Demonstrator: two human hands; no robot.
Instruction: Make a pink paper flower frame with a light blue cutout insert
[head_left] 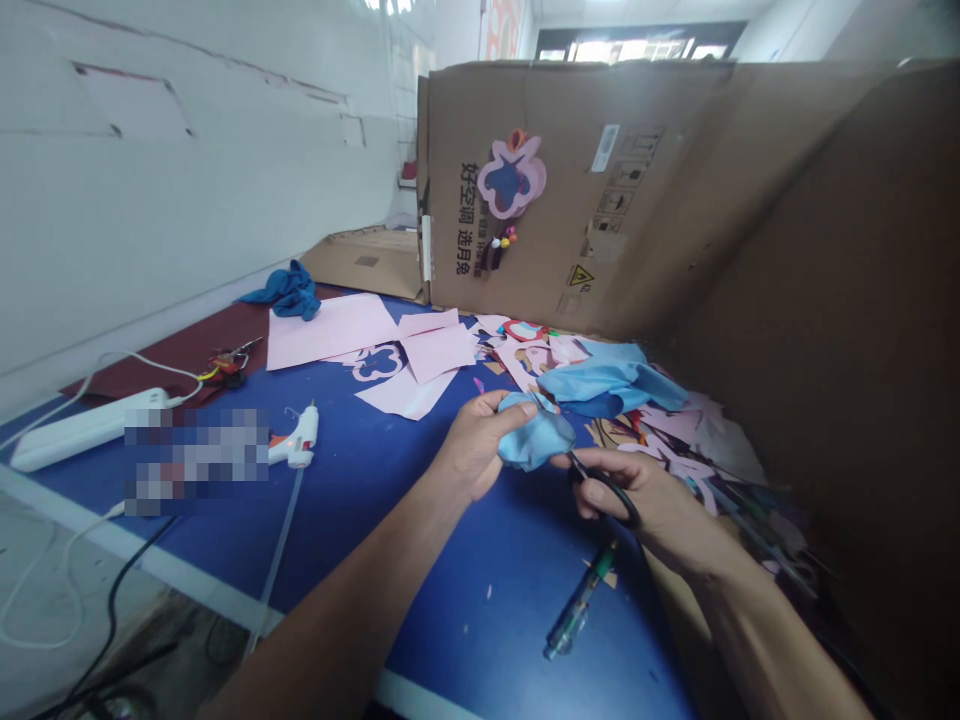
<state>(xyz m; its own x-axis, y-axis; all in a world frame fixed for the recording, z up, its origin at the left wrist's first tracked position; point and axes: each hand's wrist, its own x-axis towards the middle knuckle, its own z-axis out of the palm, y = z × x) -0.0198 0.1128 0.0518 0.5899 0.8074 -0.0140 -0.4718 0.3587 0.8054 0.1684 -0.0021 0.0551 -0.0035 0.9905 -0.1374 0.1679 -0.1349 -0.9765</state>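
Head view: at left a white glue gun (303, 438) stands untouched on the blue table (457, 590), then a cut-out pink flower outline (365, 376). Left hand (474, 445) pinches bunched light-blue cloth (536, 440) above the table; right hand (649, 490) grips black-handled scissors (627, 500) at its edge, the cutting apparently begun but unfinished
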